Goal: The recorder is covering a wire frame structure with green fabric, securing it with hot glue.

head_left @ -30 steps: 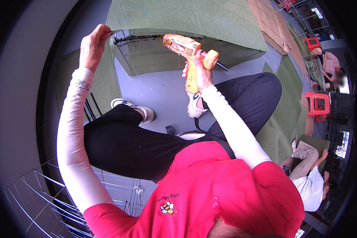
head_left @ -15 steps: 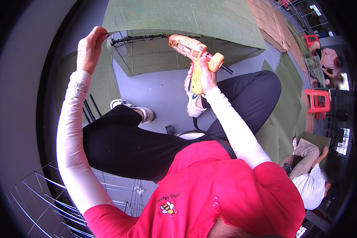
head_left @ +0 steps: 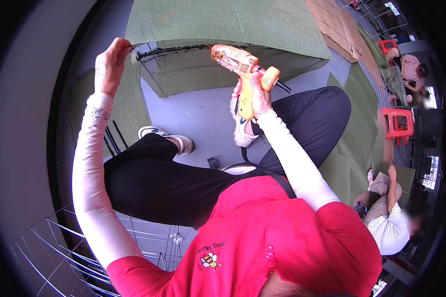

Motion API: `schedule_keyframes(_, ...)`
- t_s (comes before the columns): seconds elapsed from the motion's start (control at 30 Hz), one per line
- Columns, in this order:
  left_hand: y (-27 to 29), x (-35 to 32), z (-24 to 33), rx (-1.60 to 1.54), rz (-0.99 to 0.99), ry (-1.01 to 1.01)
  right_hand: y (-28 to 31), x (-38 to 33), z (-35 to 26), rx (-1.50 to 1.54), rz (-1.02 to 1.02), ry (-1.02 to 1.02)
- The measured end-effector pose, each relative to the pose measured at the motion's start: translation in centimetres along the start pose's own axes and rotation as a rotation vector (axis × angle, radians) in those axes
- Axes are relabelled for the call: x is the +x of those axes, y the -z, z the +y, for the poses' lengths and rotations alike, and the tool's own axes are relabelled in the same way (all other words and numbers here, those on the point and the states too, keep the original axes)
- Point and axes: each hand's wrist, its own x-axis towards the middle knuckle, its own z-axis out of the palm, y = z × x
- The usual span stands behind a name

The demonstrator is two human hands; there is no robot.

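Note:
My right hand [head_left: 256,94] is wrapped round the handle of a yellow-orange glue gun [head_left: 236,61], whose stained nozzle points left at the edge of the green fabric. A dark glue stick [head_left: 284,87] pokes out of the gun's back. With its fingers pinched, my left hand [head_left: 110,64] grips the near left corner of the green fabric sheet [head_left: 193,20], holding it up slightly. Beneath that edge, a strip of black glue [head_left: 171,50] runs along the wire frame [head_left: 156,74]. Green fabric also covers the frame's lower side.
Wire racks [head_left: 59,252] stand at the lower left. Black rods [head_left: 115,134] lie near my left leg. More green fabric [head_left: 357,128] is spread to the right, beside brown cardboard [head_left: 334,29]. Red stools [head_left: 397,123] and other seated people are at the far right.
My left hand has dropped slightly, bringing the fabric corner down a little. The glue gun stays almost where it was. At the far right, a co-worker in white has shifted an arm.

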Motion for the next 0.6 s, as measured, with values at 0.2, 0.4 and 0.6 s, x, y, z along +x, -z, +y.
schedule_keyframes(0.2, 0.3, 0.2, 0.3, -0.007, 0.013, -0.009, 0.2, -0.1, -0.3, 0.116, -0.151, 0.045)
schedule_keyframes(0.4, 0.3, 0.3, 0.6, -0.002, 0.017, -0.02, 0.0, -0.4, -0.3, 0.085, -0.116, 0.05)
schedule_keyframes(0.6, 0.6, 0.3, 0.9, 0.007, 0.013, -0.021, -0.8, -0.1, -0.5, 0.029, -0.075, 0.022)
